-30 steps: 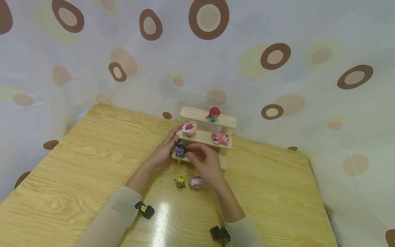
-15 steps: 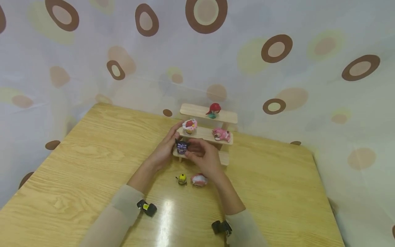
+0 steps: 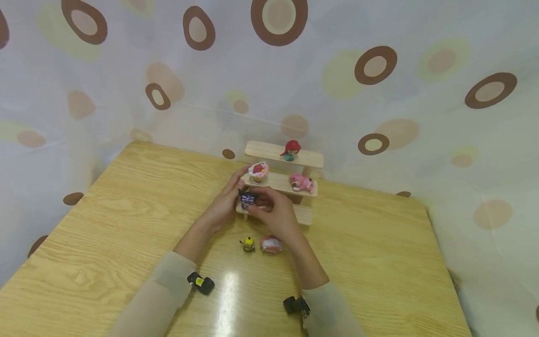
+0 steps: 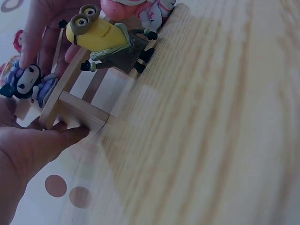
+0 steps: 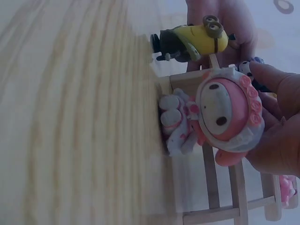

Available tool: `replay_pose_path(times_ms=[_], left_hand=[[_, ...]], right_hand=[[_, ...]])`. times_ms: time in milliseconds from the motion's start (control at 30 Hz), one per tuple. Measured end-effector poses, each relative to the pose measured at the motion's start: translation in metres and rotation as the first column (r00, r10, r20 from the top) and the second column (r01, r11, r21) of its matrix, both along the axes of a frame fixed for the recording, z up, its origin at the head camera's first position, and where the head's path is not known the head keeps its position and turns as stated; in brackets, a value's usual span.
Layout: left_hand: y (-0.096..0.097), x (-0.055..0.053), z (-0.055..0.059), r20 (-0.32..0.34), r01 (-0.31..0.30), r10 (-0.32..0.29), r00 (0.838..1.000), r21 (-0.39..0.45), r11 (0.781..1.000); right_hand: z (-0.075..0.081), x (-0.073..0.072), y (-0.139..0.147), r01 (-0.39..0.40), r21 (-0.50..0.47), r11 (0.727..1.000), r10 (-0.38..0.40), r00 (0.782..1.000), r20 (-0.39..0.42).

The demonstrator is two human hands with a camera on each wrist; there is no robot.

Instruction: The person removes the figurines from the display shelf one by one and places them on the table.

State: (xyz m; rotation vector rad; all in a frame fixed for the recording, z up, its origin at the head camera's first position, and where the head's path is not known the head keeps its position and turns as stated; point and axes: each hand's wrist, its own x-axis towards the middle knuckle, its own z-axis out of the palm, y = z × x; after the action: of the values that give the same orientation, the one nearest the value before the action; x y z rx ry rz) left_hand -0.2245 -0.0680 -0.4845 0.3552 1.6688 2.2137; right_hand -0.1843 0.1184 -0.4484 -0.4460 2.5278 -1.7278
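Observation:
A wooden three-tier display stand (image 3: 304,215) stands on the table. My left hand (image 3: 222,208) holds its left end, with fingers around the edge of the low shelf in the left wrist view. On the left of the lowest shelf is a small figurine (image 3: 248,200) with a white face, dark eared hood and purple bow. My right hand (image 3: 280,216) pinches this figurine from the right, the thumb against it in the right wrist view. In front of the stand, a yellow Minion figurine (image 3: 249,244) and a pink-hooded figurine (image 5: 225,108) stand on the table.
On the top shelf sits a red-haired figurine (image 3: 291,150). The middle shelf bears a pink-and-white figurine (image 3: 258,172) at left and a pink bear figurine (image 3: 302,183) lying at right. A patterned sheet (image 3: 269,93) hangs behind the wooden table (image 3: 370,262).
The hooded figurine has turned so its bow faces the front, the right hand staying on it. The left hand keeps its place at the stand. The head view has shifted slightly.

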Motion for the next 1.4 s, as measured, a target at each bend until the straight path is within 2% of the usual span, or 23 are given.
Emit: replay_pose_path(times_ms=[167,433,733,967,1233,1400], left_hand=[[0.0,0.001,-0.002,-0.008,0.003,-0.003,1.0,0.001,1.0],[-0.001,-0.001,-0.001,-0.009,-0.009,0.009,1.0,-0.006,1.0],[-0.003,-0.003,0.002,-0.016,-0.02,0.019,1.0,-0.009,1.0],[-0.002,0.0,0.001,0.0,0.015,-0.015,1.0,-0.019,1.0],[-0.002,0.001,-0.004,-0.002,0.021,-0.021,1.0,-0.004,1.0],[-0.003,0.0,0.001,-0.012,0.016,-0.016,1.0,-0.012,1.0]], right_hand=[[-0.002,0.0,-0.004,0.026,0.05,0.998,-0.026,1.0,-0.001],[-0.001,-0.002,-0.006,0.041,0.077,0.996,-0.04,0.999,-0.013],[0.002,-0.005,-0.002,0.028,0.015,0.999,-0.028,1.0,0.01],[0.005,-0.002,0.012,0.004,-0.02,1.0,-0.003,0.999,0.034],[0.016,0.003,0.034,-0.01,0.042,0.999,0.009,1.0,0.019],[0.026,0.008,0.045,-0.028,0.073,0.997,0.029,1.0,-0.012]])
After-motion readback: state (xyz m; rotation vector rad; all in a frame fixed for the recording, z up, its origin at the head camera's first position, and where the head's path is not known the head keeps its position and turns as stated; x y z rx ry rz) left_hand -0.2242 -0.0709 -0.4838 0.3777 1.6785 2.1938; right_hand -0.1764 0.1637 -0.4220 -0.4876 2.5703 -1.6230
